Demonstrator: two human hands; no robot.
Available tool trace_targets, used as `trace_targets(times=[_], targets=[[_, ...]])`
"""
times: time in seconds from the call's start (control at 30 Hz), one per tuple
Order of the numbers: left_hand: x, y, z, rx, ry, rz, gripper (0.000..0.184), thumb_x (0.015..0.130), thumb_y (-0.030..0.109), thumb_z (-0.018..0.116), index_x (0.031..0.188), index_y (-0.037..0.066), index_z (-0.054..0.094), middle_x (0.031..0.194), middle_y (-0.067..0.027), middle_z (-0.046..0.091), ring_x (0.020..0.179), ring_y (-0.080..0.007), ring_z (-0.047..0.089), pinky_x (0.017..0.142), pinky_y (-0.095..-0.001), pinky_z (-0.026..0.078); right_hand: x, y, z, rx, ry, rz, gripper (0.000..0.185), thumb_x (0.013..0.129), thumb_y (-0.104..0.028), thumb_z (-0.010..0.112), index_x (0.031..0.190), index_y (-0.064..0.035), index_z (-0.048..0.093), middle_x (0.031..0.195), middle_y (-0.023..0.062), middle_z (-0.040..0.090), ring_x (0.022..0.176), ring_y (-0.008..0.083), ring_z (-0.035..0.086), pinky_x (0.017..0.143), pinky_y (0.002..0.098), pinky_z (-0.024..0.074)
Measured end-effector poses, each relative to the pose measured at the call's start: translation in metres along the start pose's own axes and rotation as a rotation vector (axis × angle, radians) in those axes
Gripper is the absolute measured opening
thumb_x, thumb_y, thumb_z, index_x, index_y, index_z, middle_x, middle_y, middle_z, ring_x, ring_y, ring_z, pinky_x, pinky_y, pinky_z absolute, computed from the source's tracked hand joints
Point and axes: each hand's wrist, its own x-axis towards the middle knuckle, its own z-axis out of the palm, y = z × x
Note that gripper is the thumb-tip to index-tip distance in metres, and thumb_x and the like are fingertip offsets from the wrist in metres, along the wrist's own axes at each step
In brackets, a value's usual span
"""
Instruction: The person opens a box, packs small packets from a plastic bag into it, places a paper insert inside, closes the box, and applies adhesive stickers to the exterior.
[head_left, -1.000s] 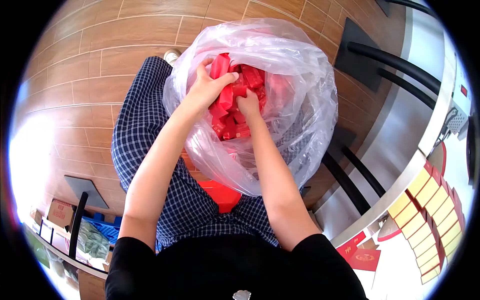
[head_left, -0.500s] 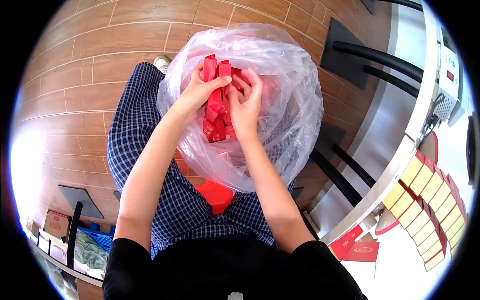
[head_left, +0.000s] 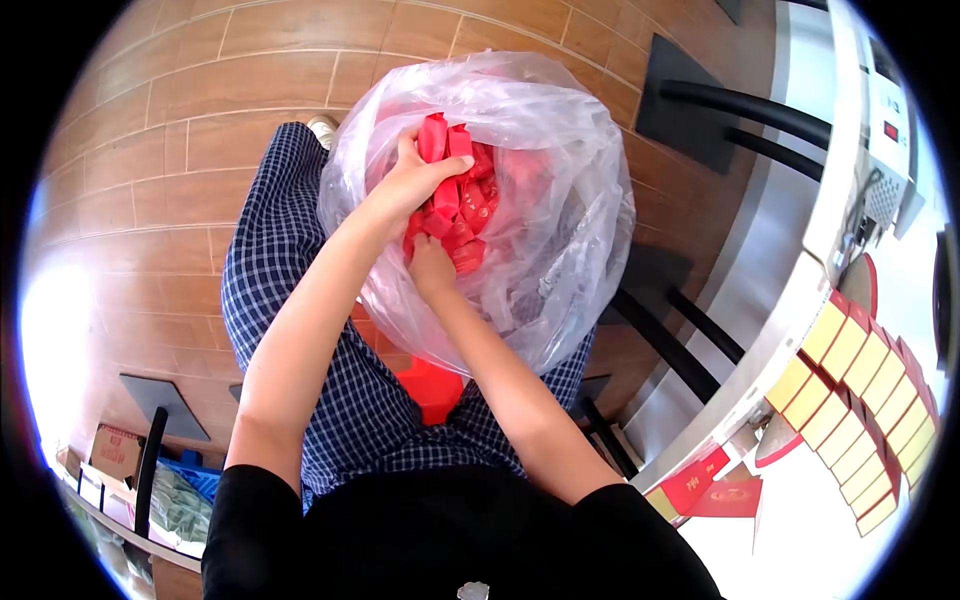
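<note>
A large clear plastic bag [head_left: 585,215] stands open between the knees, with many small shiny red packets [head_left: 478,205] inside. My left hand [head_left: 412,182] is closed around a couple of upright red packets [head_left: 433,138] at the bag's left side, its thumb lying across them. Lower in the bag, my right hand [head_left: 433,268] reaches in with its fingers bunched at a red packet near the pile's lower left edge. Its fingertips are partly hidden among the packets.
Beneath the bag shows a red plastic object [head_left: 432,390]. On the right, a white table [head_left: 735,415] carries rows of red and yellow boxes [head_left: 850,365] and a white device [head_left: 885,150]. Black table legs [head_left: 750,110] stand beside the bag. A cardboard box [head_left: 115,452] sits lower left.
My right hand has moved from beside the left thumb down and left to the lower part of the pile. My left hand keeps its packets, shifted slightly right.
</note>
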Motion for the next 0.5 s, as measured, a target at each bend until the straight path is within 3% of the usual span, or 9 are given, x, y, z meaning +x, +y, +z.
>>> trace_targets(times=[0.03, 0.1, 0.17, 0.23, 0.27, 0.33, 0.4, 0.43, 0.5], targets=[[0.006, -0.005, -0.003, 0.021, -0.025, -0.008, 0.086, 0.080, 0.020, 0.074, 0.140, 0.007, 0.015, 0.122, -0.0148, 0.049, 0.104, -0.0213, 0.057, 0.088, -0.0379, 0.048, -0.007, 0.000, -0.014, 0.077, 0.129, 0.001, 0.025, 0.094, -0.022, 0.044, 0.103, -0.0006, 0.055, 0.111, 0.0231, 0.059, 0.102, 0.0407, 0.057, 0.084, 0.0485, 0.0474], [0.000, -0.001, -0.001, 0.040, -0.040, -0.045, 0.082, 0.079, 0.020, 0.074, 0.138, 0.008, 0.019, 0.118, -0.0142, 0.052, 0.100, -0.0219, 0.059, 0.087, -0.0398, 0.049, -0.016, 0.008, -0.054, 0.101, 0.197, 0.066, 0.028, 0.095, -0.023, 0.042, 0.104, -0.0004, 0.056, 0.106, 0.0230, 0.061, 0.100, 0.0415, 0.058, 0.083, 0.0477, 0.0472], [-0.007, 0.005, -0.002, -0.016, -0.194, -0.046, 0.079, 0.079, 0.024, 0.074, 0.137, 0.008, 0.023, 0.118, -0.0144, 0.052, 0.102, -0.0255, 0.058, 0.086, -0.0400, 0.050, -0.028, 0.031, -0.089, 0.120, 0.278, 0.131, 0.030, 0.096, -0.025, 0.041, 0.105, -0.0003, 0.056, 0.102, 0.0229, 0.062, 0.097, 0.0423, 0.058, 0.082, 0.0470, 0.0470], [-0.019, 0.016, -0.001, -0.028, -0.292, -0.003, 0.075, 0.080, 0.024, 0.074, 0.135, 0.008, 0.026, 0.114, -0.0137, 0.055, 0.098, -0.0252, 0.060, 0.084, -0.0398, 0.051, -0.040, 0.059, -0.115, 0.396, 0.526, 0.083, 0.036, 0.098, -0.030, 0.041, 0.101, 0.0023, 0.056, 0.089, 0.0205, 0.065, 0.091, 0.0397, 0.061, 0.080, 0.0455, 0.0463], [-0.025, 0.018, -0.002, -0.063, -0.363, -0.027, 0.071, 0.080, 0.024, 0.073, 0.134, 0.008, 0.028, 0.111, -0.0126, 0.057, 0.095, -0.0245, 0.061, 0.082, -0.0390, 0.052, -0.049, 0.070, -0.122, 0.676, 0.661, -0.053, 0.041, 0.100, -0.035, 0.040, 0.092, 0.0010, 0.058, 0.078, 0.0140, 0.064, 0.073, 0.0287, 0.062, 0.064, 0.0398, 0.0465], [-0.042, 0.019, 0.003, -0.091, -0.450, -0.023, 0.067, 0.081, 0.025, 0.073, 0.132, 0.008, 0.031, 0.108, -0.0116, 0.058, 0.093, -0.0238, 0.062, 0.081, -0.0382, 0.053, -0.091, 0.061, -0.166, 1.218, 0.341, 0.152, 0.043, 0.100, -0.040, 0.039, 0.087, -0.0039, 0.059, 0.068, 0.0063, 0.058, 0.056, 0.0150, 0.053, 0.049, 0.0301, 0.0392], [-0.068, 0.011, 0.007, -0.093, -0.498, -0.029, 0.067, 0.082, 0.026, 0.072, 0.133, 0.008, 0.032, 0.112, -0.0121, 0.057, 0.093, -0.0228, 0.062, 0.079, -0.0379, 0.053, -0.127, 0.056, -0.180, 1.332, 0.275, 0.098, 0.043, 0.100, -0.042, 0.039, 0.087, -0.0060, 0.059, 0.066, 0.0044, 0.056, 0.052, 0.0120, 0.049, 0.046, 0.0270, 0.0347], [-0.087, 0.000, 0.015, -0.097, -0.470, 0.007, 0.068, 0.082, 0.027, 0.071, 0.133, 0.008, 0.031, 0.115, -0.0118, 0.055, 0.098, -0.0221, 0.060, 0.083, -0.0375, 0.051, -0.143, 0.053, -0.181, 1.444, 0.180, 0.055, 0.044, 0.099, -0.044, 0.038, 0.087, -0.0081, 0.059, 0.065, 0.0025, 0.054, 0.048, 0.0089, 0.045, 0.043, 0.0238, 0.0302], [-0.121, -0.028, 0.036, -0.094, -0.439, 0.174, 0.071, 0.083, 0.028, 0.071, 0.136, 0.008, 0.029, 0.121, -0.0111, 0.050, 0.108, -0.0212, 0.055, 0.092, -0.0362, 0.046, -0.167, 0.039, -0.174, 1.369, 0.187, 0.069, 0.045, 0.099, -0.046, 0.037, 0.087, -0.0082, 0.059, 0.064, 0.0022, 0.054, 0.048, 0.0095, 0.045, 0.043, 0.0243, 0.0309]])
